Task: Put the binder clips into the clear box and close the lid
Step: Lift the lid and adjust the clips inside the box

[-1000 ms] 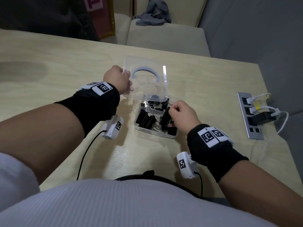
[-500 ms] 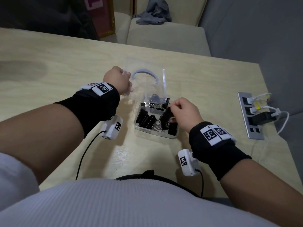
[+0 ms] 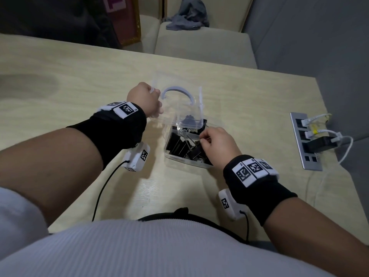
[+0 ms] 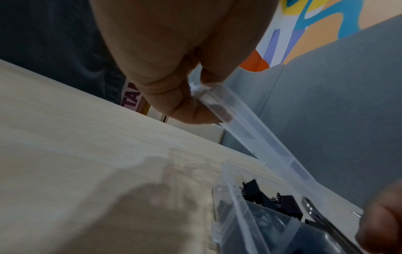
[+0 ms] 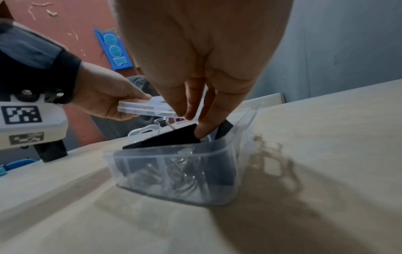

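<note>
Right hand covers the near-right corner of the clear box in head view, so the binder clips under it can't be counted. Right wrist view: fingertips sit behind a black clip; grip unclear. Left wrist view: box cut off by bottom edge, counter blurred.

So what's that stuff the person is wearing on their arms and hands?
Each wrist has a wide black wristband, topped with white tags printed with black square codes. A small white camera box hangs under each wrist, with its own code and a thin black cable. The hands are bare, and a white sleeve shows on the left arm.
</note>
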Available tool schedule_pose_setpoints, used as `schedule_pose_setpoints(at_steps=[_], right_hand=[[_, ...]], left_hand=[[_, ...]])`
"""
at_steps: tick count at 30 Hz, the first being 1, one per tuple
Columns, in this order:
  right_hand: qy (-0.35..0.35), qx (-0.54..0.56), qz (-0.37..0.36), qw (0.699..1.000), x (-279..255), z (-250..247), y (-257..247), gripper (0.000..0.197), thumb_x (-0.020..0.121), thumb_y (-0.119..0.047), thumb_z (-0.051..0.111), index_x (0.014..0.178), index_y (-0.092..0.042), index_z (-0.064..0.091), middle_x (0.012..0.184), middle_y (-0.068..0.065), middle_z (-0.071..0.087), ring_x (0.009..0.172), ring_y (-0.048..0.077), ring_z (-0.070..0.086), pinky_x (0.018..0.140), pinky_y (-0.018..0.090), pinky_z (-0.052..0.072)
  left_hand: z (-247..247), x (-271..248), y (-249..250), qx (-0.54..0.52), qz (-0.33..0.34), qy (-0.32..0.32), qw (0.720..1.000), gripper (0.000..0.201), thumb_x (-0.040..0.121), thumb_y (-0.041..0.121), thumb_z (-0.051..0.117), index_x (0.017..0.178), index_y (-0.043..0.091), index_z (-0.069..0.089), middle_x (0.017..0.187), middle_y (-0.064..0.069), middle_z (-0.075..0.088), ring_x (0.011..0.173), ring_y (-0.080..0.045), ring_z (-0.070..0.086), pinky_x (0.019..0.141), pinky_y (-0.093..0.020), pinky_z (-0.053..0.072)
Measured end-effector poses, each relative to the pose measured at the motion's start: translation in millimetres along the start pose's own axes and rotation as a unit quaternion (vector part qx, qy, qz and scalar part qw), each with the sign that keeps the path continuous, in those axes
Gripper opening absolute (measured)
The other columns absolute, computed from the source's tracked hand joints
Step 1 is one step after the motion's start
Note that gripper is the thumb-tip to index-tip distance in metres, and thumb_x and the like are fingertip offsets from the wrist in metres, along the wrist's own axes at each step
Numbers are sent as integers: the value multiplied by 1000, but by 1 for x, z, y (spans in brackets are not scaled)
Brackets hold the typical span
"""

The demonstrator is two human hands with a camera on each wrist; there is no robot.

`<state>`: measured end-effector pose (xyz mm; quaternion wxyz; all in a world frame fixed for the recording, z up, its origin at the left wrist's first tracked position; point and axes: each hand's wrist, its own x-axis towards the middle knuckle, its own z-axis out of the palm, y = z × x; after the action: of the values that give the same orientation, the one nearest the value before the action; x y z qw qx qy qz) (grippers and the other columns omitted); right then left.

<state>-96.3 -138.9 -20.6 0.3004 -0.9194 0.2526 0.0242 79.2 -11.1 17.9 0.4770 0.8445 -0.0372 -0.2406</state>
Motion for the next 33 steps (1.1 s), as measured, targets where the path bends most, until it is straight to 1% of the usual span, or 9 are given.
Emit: schedule_pose_setpoints(at_steps=[4,7,9,15,18,22,25,28,33], right_hand=[[-11,-16,-14,1000,-1,-5,2,13,87,-27,57,96,-20,63,102,1,57,89,18,59,81,28,46],[-70,-82,-13,994,-4,1,-1,35,80,-51,60,100,-23,58,98,-4,54,91,18,55,81,35,48],[-79,-121,-21,989,-6,7,-5,46,76,-58,61,103,-22,54,102,-2,55,94,20,53,82,38,48],[-58,-146,-32,987,-4,10,-12,26,86,-32,56,106,-14,55,109,8,57,94,27,56,71,32,40],[-45,-113,-34,992,-2,7,-10,16,88,-22,54,101,-16,59,106,7,59,91,27,58,71,31,41],[-22,-34,-30,999,2,-3,-11,11,87,-20,59,95,-21,67,101,1,60,89,18,58,78,27,45],[-14,-16,-21,1000,8,-16,-9,12,87,-20,59,94,-23,69,100,-1,64,90,17,59,79,27,46],[-53,-40,-2,998,11,-24,-3,14,88,-19,59,93,-23,71,99,-2,68,93,17,60,76,24,42],[-63,-103,14,993,7,-16,4,17,89,-20,57,99,-19,71,110,5,62,97,22,59,77,24,40]], left_hand=[[1,0,-1,-9,-1,-4,1000,12,100,20,42,106,10,43,85,-16,64,48,-20,57,44,-25,45],[2,-1,0,-2,8,-6,1000,10,100,20,42,105,11,42,86,-16,64,49,-20,58,46,-28,45],[3,-1,-1,1,8,-6,1000,11,100,21,42,105,11,42,86,-15,65,48,-19,57,42,-24,45],[4,-1,-1,-3,9,-6,1000,14,100,20,42,108,9,45,80,-13,64,47,-19,58,41,-23,44],[3,-1,0,-2,6,-6,1000,16,100,19,41,111,8,46,83,-14,63,47,-18,55,39,-22,42],[2,-2,1,2,2,-10,1000,26,100,18,41,121,4,47,74,-9,61,46,-18,54,34,-18,40],[1,-3,2,-5,0,-11,1000,24,101,18,41,119,5,46,81,-14,62,47,-19,54,33,-17,40],[0,-5,4,-14,-2,-9,1000,20,100,18,42,117,7,45,83,-14,61,49,-20,54,44,-27,42],[1,-6,6,-28,-3,-14,1000,9,100,16,41,107,9,42,88,-17,60,51,-21,54,48,-28,41]])
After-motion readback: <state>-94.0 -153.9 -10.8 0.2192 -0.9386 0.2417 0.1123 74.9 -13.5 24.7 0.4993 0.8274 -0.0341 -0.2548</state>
